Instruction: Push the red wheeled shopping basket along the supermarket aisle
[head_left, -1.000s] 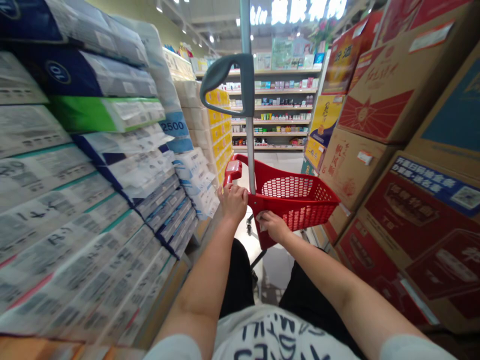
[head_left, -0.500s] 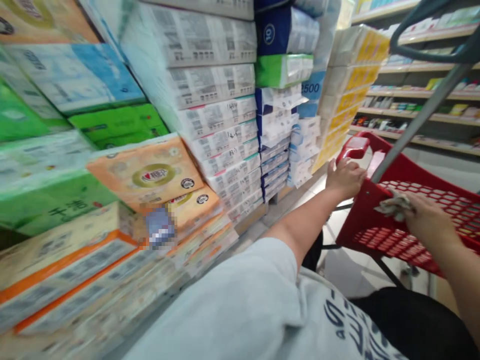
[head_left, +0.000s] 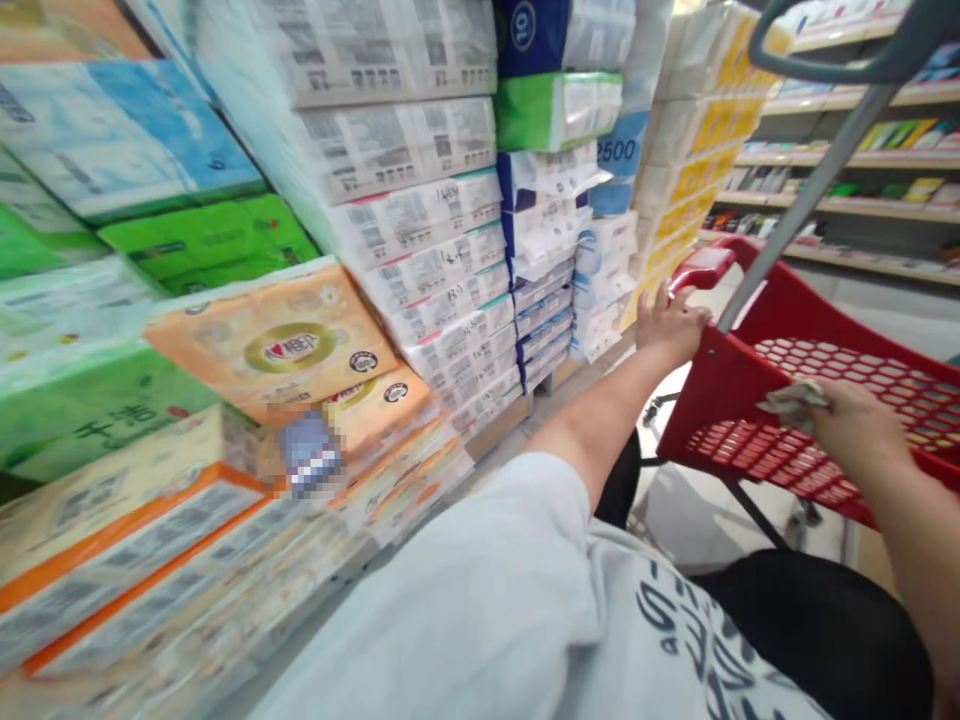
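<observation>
On the right stands a red plastic shopping cart [head_left: 709, 385] with mesh sides. My left hand [head_left: 670, 325] grips its upper corner, fingers bent over the edge beside the red rim piece [head_left: 703, 268]. In my right hand [head_left: 859, 415] is a crumpled, pale, dirty-looking cloth [head_left: 796, 398], pressed against the cart's outer side just below the mesh. The fingers of that hand are closed on the cloth. A grey metal pole [head_left: 810, 205] rises from the cart to a dark loop handle [head_left: 825, 65].
Tall stacks of white tissue packs [head_left: 420, 150] rise ahead. Orange tissue packs [head_left: 330, 310] and green packs [head_left: 210, 240] lie at left. Yellow-and-white packs [head_left: 694, 140] stand behind the cart, and stocked shelves [head_left: 840, 180] at upper right. Tiled floor [head_left: 675, 510] shows under the cart.
The view has shifted slightly, so the cart and stacks sit a little further left and higher. My right hand with the cloth has slid slightly along the cart's side, away from the left hand.
</observation>
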